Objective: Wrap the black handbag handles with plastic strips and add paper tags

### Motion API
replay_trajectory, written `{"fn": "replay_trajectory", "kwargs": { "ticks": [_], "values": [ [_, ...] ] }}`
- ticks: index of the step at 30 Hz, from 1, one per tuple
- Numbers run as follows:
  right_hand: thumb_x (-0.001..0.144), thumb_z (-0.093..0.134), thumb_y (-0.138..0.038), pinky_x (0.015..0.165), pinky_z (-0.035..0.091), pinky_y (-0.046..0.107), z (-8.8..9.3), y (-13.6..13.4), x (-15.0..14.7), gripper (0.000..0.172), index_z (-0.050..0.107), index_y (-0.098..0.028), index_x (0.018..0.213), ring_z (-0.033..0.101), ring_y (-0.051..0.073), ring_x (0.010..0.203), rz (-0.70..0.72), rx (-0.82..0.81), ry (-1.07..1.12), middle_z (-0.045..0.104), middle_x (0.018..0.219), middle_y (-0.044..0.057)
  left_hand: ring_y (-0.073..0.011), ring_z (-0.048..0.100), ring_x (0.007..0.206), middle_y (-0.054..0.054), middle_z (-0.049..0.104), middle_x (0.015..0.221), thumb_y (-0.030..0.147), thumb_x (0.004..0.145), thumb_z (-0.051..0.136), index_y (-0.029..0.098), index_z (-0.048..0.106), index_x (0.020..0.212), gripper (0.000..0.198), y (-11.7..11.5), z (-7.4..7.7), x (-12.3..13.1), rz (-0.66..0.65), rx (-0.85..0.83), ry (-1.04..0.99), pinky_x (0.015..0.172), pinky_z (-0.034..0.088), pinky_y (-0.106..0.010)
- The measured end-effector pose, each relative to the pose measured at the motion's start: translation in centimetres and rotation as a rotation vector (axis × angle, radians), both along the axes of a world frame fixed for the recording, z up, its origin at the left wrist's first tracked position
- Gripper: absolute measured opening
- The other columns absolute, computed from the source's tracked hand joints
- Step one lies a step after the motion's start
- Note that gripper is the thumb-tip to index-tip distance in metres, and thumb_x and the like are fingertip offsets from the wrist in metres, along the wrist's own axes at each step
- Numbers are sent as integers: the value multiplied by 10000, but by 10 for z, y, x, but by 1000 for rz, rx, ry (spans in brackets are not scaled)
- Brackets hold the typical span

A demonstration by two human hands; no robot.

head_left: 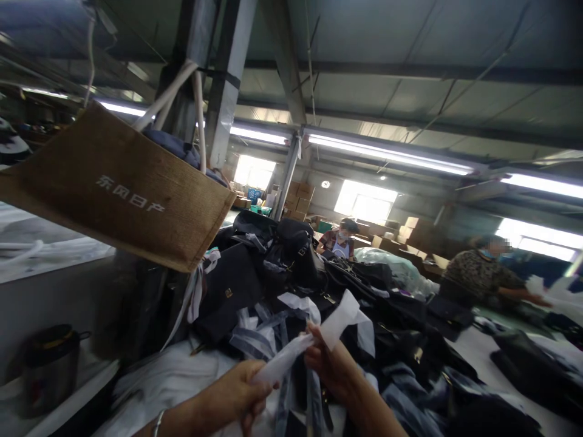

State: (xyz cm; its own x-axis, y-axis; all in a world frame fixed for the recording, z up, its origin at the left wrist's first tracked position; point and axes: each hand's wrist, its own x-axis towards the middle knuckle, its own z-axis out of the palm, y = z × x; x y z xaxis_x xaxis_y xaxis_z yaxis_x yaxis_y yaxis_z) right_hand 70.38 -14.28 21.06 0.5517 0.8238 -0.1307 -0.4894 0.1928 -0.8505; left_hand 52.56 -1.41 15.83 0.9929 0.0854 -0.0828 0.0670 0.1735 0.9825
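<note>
A thin white strip point(288, 359), like tissue paper or soft non-woven cloth, stretches between my two hands in the head view. My left hand point(239, 391) is closed on its lower end, the fingers curled round it. Higher up and to the right, my right hand point(328, 363) pinches the strip, whose loose end fans out and droops beyond the fingers. Just past my hands lies a heap of black bags point(237, 285) with metal clasps. Clear and whitish strips point(255, 340) lie on the heap beside my hands.
On the left, a brown tote bag point(150, 200) hangs by white handles from a metal post point(228, 91). A dark jar point(50, 367) stands below it. Stacked white sheets point(164, 388) lie nearby. Two people, one person point(341, 240) at the back and another person point(483, 273) at right, sit beyond the heap.
</note>
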Motion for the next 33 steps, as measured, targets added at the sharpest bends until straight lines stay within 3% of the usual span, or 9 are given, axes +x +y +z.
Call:
{"fn": "replay_trajectory", "kwargs": {
  "ticks": [3,5,8,10,12,14,19,25,33],
  "values": [
    [788,760,-225,416,393,139,12,-10,21,178,612,-125,780,433,42,461,-96,4,-13,580,682,8,-55,325,382,85,437,601,620,818,558,188,507,928,449,19,7,2,18,146,-26,376,358,-191],
    [818,734,-191,425,438,148,21,-16,33,129,631,-114,803,461,58,473,-139,14,-23,570,651,9,-75,355,406,76,444,611,616,865,506,186,532,1009,454,26,16,0,77,307,-60,392,354,-203],
    [805,735,-122,455,491,154,32,-23,46,105,642,-101,849,500,72,503,-200,52,-44,580,652,9,-165,596,677,-15,641,817,529,945,442,211,450,1365,528,26,32,-8,202,620,-194,692,504,-282],
    [782,752,-100,473,511,158,38,-27,52,151,638,-114,881,531,78,537,-238,91,-59,624,722,27,-223,629,1035,-78,656,1200,473,973,416,260,287,1503,585,21,39,-12,214,748,-278,970,445,-327],
    [749,770,-76,481,520,161,42,-31,56,234,630,-137,927,569,90,586,-276,132,-82,672,836,56,-231,525,1266,-43,519,1441,438,991,382,310,256,1520,558,17,44,-13,164,776,-319,1100,351,-323],
    [719,783,-56,483,525,169,44,-34,60,319,617,-154,974,603,109,630,-316,153,-110,695,935,93,-217,450,1350,7,468,1489,420,1000,358,337,317,1498,507,16,43,-11,142,774,-330,1145,307,-306],
    [688,772,-37,444,506,167,37,-38,63,367,591,-177,976,604,112,598,-361,134,-92,705,899,81,-210,439,1363,26,489,1472,417,1004,344,335,408,1457,466,21,31,1,189,753,-320,1174,288,-323],
    [677,791,-54,437,510,182,26,-42,61,353,577,-186,925,587,101,549,-344,104,-84,697,865,36,-221,566,1240,-19,579,1387,395,1003,353,313,394,1466,472,23,17,0,165,819,-351,1100,418,-344],
    [670,789,-55,462,535,195,29,-45,63,376,573,-198,943,601,110,573,-351,102,-101,692,877,26,-218,449,1358,-14,457,1497,366,999,341,292,300,1507,516,27,10,-5,150,927,-300,1146,350,-353]
  ]
}}
